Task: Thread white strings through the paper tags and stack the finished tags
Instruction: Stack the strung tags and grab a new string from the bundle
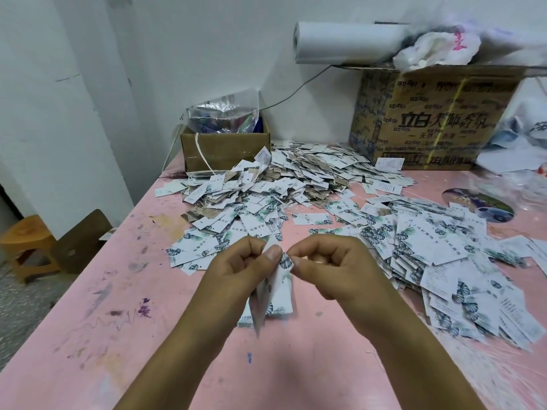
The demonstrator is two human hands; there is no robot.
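Tag [276, 287] in mid-air, pinched at its top end between both hands.
Long axis hangs down toward me, top end between my thumbs. Left hand [236, 267] grips the top edge; right hand [328, 267] pinches the same corner, string too fine to see. Small stack [281, 309] directly below on the table [118, 291]; loose tags [444, 261] to the right.

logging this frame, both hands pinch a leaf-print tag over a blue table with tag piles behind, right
Not quite. The head view shows the table is pink, not blue. The rest holds: the left hand and right hand pinch a leaf-print tag over it, with tag piles behind.
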